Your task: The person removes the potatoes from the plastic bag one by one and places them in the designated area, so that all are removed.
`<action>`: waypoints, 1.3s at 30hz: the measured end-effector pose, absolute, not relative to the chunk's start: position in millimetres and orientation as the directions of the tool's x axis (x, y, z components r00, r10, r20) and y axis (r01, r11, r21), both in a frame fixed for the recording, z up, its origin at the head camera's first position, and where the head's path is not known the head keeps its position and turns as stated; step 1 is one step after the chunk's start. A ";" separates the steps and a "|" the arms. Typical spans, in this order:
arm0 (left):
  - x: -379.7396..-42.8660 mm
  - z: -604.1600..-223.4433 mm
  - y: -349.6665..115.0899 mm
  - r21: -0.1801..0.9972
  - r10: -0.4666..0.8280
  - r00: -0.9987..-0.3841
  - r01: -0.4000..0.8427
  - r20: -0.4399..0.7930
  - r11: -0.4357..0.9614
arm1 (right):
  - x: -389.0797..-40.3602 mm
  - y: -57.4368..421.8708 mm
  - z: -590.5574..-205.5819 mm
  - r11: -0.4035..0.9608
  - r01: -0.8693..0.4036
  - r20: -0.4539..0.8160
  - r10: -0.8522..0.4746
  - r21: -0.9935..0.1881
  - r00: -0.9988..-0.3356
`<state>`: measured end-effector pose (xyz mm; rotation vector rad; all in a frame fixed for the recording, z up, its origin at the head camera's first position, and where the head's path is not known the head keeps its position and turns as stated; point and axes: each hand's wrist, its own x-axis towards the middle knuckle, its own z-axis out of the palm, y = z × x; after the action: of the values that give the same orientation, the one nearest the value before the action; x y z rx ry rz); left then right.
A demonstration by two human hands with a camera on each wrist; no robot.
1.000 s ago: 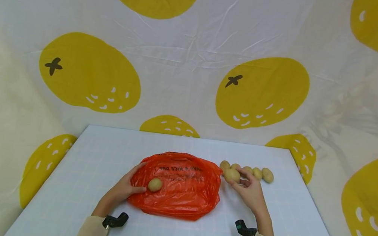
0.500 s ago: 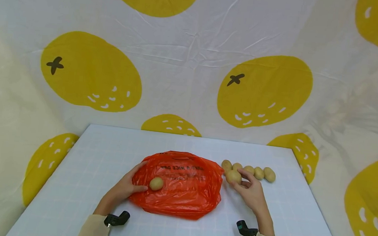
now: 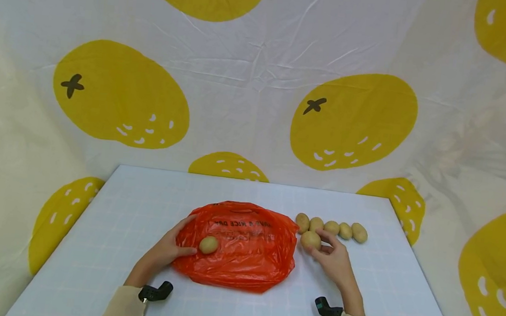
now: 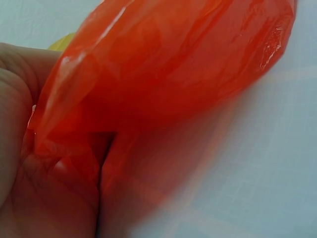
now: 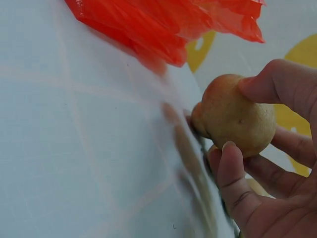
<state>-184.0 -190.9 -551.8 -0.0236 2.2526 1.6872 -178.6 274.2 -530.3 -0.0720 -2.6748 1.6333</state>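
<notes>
In the head view a red plastic bag (image 3: pixel 248 263) lies spread on the table, with mirrored black lettering on it. My left hand (image 3: pixel 164 250) holds its left edge, thumb on top; in the left wrist view the film of the bag (image 4: pixel 163 64) runs into that hand (image 4: pixel 49 198). One potato (image 3: pixel 208 245) rests on the bag beside my left thumb. My right hand (image 3: pixel 334 259) holds another potato (image 3: pixel 311 240) by the bag's right edge. Seen from the right wrist, thumb and fingers grip this potato (image 5: pixel 237 119) from opposite sides.
Behind my right hand, several more potatoes (image 3: pixel 331 227) form a row on the white table (image 3: pixel 150 194). A pale cloth (image 3: pixel 240 101) printed with yellow fruit hangs along the table's far edge. A black wrist camera (image 3: pixel 156 291) sits at each cuff.
My right hand has drawn its potato slightly toward me, so more of the row behind shows. The left hand and bag hold nearly the same place; the head view shifts a little.
</notes>
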 end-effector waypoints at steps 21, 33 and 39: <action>-179.0 -552.4 -189.8 0.935 0.179 -0.944 -0.222 -0.277 0.278 | -179.8 262.6 -536.2 0.557 0.045 -0.033 0.032 -0.829 -0.999; -181.8 -550.5 -190.9 0.936 0.184 -0.946 -0.208 -0.266 0.285 | -184.8 257.8 -539.5 0.572 0.026 -0.003 0.041 -0.820 -0.999; -182.5 -551.0 -192.0 0.937 0.188 -0.946 -0.203 -0.262 0.283 | -184.5 258.6 -541.3 0.563 0.021 -0.003 0.033 -0.826 -0.999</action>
<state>-182.5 -192.0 -551.0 -0.0137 2.2357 1.7072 -184.5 258.6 -541.3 -0.0479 -2.7654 1.4622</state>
